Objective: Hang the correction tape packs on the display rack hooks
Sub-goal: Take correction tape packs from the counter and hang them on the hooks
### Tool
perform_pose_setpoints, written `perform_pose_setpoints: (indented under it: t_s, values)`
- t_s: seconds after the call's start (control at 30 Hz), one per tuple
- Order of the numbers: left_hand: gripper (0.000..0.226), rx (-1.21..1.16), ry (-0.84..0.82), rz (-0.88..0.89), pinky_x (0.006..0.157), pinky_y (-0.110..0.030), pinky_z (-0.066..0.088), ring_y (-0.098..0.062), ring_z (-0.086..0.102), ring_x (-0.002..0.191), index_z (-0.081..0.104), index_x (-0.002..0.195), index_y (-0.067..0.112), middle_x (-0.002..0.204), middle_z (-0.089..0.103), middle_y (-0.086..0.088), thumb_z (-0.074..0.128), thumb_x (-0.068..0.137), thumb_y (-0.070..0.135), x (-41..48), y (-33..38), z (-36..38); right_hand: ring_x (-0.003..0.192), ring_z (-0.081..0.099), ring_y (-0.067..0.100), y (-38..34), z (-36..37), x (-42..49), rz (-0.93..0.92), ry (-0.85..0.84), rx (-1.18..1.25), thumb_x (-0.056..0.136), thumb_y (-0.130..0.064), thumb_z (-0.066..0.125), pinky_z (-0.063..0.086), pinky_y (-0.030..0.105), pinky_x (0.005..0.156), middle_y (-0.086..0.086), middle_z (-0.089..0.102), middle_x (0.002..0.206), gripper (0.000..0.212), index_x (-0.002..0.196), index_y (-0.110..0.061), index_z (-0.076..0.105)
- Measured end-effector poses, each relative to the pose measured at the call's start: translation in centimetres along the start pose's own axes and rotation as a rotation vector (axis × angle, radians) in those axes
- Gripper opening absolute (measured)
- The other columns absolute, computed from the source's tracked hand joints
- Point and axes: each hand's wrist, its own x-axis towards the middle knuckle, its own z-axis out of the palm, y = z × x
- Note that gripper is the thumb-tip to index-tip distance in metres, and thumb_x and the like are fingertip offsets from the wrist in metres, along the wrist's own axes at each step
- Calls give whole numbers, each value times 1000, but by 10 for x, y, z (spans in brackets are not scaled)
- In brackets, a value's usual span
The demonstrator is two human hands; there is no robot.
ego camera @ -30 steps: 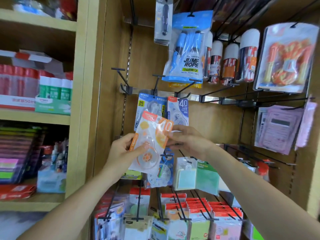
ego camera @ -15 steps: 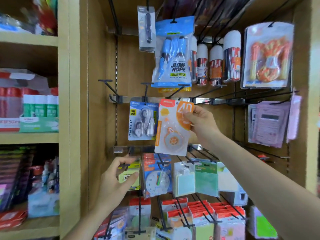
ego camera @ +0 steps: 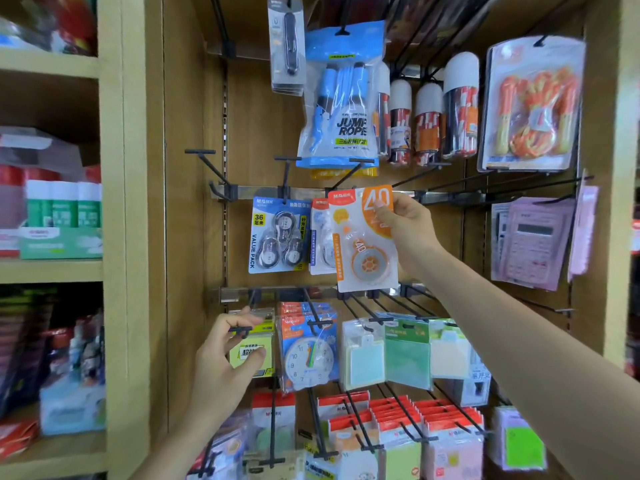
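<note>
The orange correction tape pack (ego camera: 363, 237) stands upright in front of the rack. Its long axis runs top to bottom, with the red header strip uppermost and the round tape wheel low down near the bottom edge. The printed face is turned out toward the room. The header reads "M&G", and a large "40" sits in the orange corner at upper right; a smaller "40" shows on the dispenser body.

The right hand (ego camera: 405, 220) pinches the pack by that upper right corner, thumb flat on the front over the "40" and fingers behind the card. The pack's top edge is level with the metal rail (ego camera: 263, 192), just under a black hook (ego camera: 349, 171). Whether the hook is through its hole I cannot tell.

It overlaps a white pack (ego camera: 320, 237) hanging behind it. Left of that hangs a blue pack (ego camera: 278, 233) marked "36" and "VALUE PACK". Above them hangs a blue bag (ego camera: 341, 98) printed "JUMP ROPE".

The left hand (ego camera: 225, 358) is lower and to the left, fingers loosely curved and holding nothing. It is in front of a yellow-green note pad pack (ego camera: 251, 355), beside a clock-face card (ego camera: 308, 351).
</note>
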Motion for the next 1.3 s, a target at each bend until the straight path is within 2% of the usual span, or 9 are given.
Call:
perform_pose_setpoints:
  t_s: [0.17,0.33,0.57,0.83,0.97,1.03,1.13,1.23,1.3]
  values:
    - [38,-24,-3,-1,107,-43,49,-10,53,134,59,92,39,112,71,4,67,74,7,1,0,-2,88,75,19,2,4,2,-14,-35,38,94,-24,66,61,35,77,2,77,97,20,109,-11,68]
    - [53,-30,-12,-20,109,-40,47,-6,52,134,62,101,29,115,70,6,67,79,-19,-2,1,-1,90,72,18,3,15,8,29,42,39,96,-25,64,59,36,85,2,75,98,21,110,-10,69]
    - [42,-35,-13,-23,110,-38,43,-5,52,133,61,111,20,120,67,9,64,72,5,-6,6,3,87,71,13,7,31,6,-25,202,45,97,-25,63,59,25,76,-2,74,93,17,105,-12,70]
    - [48,-22,-16,-20,109,-36,41,-11,53,132,60,115,23,121,66,5,65,72,2,-6,3,2,87,68,13,18,33,14,45,178,-70,97,-27,62,53,23,70,-3,70,93,14,104,-16,67]
    - [55,-11,-19,-12,110,-34,41,-12,54,131,59,115,23,122,66,7,68,77,-16,-7,2,2,87,64,10,20,35,19,75,165,-122,98,-28,61,50,20,68,2,69,107,24,117,-13,64]
    - [59,5,-26,-5,110,-35,41,-12,53,132,58,116,26,124,65,7,69,76,-17,-9,2,2,100,62,15,26,35,17,6,233,-241,96,-27,64,52,26,80,0,63,111,33,125,-14,58]
    - [71,39,-43,5,110,-35,40,-12,52,134,56,118,36,129,63,9,70,74,-18,-10,0,0,110,52,12,40,34,-3,-349,319,-511,93,-26,65,47,29,90,-2,56,121,40,131,-19,54]
    - [70,61,-59,27,109,-34,40,-14,50,135,54,120,42,133,61,10,69,72,-6,-10,1,-2,129,41,18,57,38,-23,-630,67,-794,93,-34,61,39,33,100,3,47,145,50,141,-24,49]
    - [68,73,-66,23,109,-34,40,-13,50,135,53,122,41,135,60,11,68,71,-1,-10,0,-3,144,25,28,66,41,-26,-629,-58,-963,94,-45,56,34,44,109,4,27,161,62,150,-31,36]
